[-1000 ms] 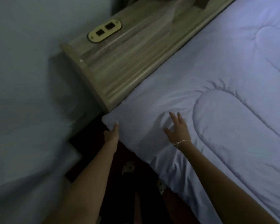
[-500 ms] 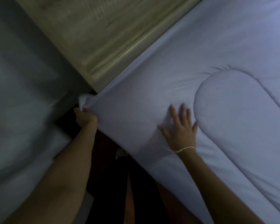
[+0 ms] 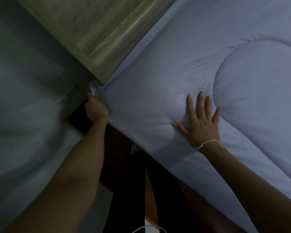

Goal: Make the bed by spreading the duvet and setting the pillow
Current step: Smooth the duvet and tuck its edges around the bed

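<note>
A pale lilac quilted duvet [image 3: 217, 47] covers the bed and fills the right side of the view. My left hand [image 3: 96, 108] is closed on its near corner, which bunches into a small tuft just below the wooden headboard [image 3: 94, 29]. The cloth is drawn taut from that corner. My right hand [image 3: 200, 121] lies flat on the duvet with fingers spread, pressing a dent beside a rounded quilted panel. A thin string bracelet circles that wrist. No pillow is in view.
A pale wall or hanging cloth [image 3: 23, 98] fills the left side. Dark floor and my dark-clothed legs [image 3: 129, 182] occupy the narrow gap between it and the bed's edge.
My left hand has gone from touching the duvet's corner to gripping it and pulling it toward the headboard's end. My right hand has flattened and spread on the duvet.
</note>
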A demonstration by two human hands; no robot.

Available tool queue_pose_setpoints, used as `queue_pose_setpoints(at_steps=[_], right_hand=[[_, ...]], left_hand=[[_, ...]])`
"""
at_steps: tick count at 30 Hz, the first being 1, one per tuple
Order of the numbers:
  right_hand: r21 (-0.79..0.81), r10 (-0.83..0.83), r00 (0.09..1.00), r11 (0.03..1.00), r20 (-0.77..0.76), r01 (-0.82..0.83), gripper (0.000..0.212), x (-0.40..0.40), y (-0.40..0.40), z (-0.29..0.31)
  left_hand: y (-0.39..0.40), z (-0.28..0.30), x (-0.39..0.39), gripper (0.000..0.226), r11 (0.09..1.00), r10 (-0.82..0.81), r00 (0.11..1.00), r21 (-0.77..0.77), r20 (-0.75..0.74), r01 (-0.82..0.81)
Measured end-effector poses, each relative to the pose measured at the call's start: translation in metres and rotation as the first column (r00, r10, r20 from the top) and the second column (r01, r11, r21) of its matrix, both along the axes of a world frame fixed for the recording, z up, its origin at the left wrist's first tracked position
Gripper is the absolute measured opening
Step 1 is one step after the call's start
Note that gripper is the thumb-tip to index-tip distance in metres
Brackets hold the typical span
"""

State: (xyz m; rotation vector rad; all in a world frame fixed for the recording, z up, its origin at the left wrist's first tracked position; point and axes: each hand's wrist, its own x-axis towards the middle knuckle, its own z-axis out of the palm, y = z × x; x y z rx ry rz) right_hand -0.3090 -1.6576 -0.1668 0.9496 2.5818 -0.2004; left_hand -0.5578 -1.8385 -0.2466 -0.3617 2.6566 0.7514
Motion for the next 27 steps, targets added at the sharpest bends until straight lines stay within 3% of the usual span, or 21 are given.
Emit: queue_pose_setpoints(at_steps=[3, 5, 7, 9, 11, 14, 17, 20, 23, 25, 27], right_hand=[[0.040, -0.012, 0.999, 0.999, 0.029, 0.011, 0.092, 0.000, 0.000, -0.007], [0.048, -0.016, 0.999, 0.999, 0.031, 0.015, 0.091, -0.001, -0.001, -0.010], [0.046, -0.017, 0.999, 0.999, 0.031, 0.015, 0.091, 0.000, 0.000, -0.011], [0.046, -0.010, 1.000, 0.999, 0.029, 0.009, 0.091, 0.000, 0.000, -0.010], [0.048, -0.007, 1.000, 0.999, 0.024, 0.006, 0.090, 0.000, -0.001, -0.011], [0.052, -0.003, 1.000, 0.999, 0.016, 0.002, 0.091, 0.000, -0.002, -0.013], [0.065, 0.012, 1.000, 0.998, 0.006, -0.012, 0.091, 0.000, -0.003, -0.015], [0.090, 0.017, 0.999, 0.996, -0.028, -0.014, 0.090, 0.002, -0.002, -0.014], [0.145, 0.124, 0.988, 0.983, -0.097, -0.109, 0.081, 0.008, -0.009, -0.017], [0.223, 0.317, 0.934, 0.934, -0.164, -0.278, 0.073, 0.017, -0.022, -0.029], [0.290, 0.494, 0.852, 0.852, -0.174, -0.436, 0.065, 0.025, -0.033, -0.044]], left_hand=[[0.025, -0.001, 0.018, 0.041, 0.988, 0.153, 0.982, -0.009, 0.112, -0.153], [0.035, 0.006, 0.031, 0.052, 0.984, 0.170, 0.985, -0.058, -0.018, -0.171], [0.049, 0.018, 0.050, 0.045, 0.997, -0.027, 0.956, 0.057, -0.292, 0.046], [0.065, 0.027, 0.066, 0.039, 0.915, -0.266, 0.854, 0.163, -0.447, 0.370], [0.075, 0.023, 0.065, 0.048, 0.836, -0.411, 0.831, 0.209, -0.376, 0.508], [0.074, 0.003, 0.051, 0.055, 0.811, -0.519, 0.837, 0.210, -0.175, 0.547], [0.069, -0.003, 0.046, 0.054, 0.793, -0.552, 0.821, 0.213, -0.143, 0.571], [0.068, 0.001, 0.044, 0.054, 0.847, -0.457, 0.885, 0.257, -0.092, 0.465], [0.054, 0.008, 0.055, 0.055, 0.938, -0.262, 0.947, 0.183, -0.186, 0.296], [0.046, 0.003, 0.063, 0.060, 0.996, -0.014, 0.987, 0.084, -0.161, 0.028], [0.045, -0.005, 0.063, 0.076, 0.945, 0.309, 0.946, 0.077, 0.101, -0.317]])
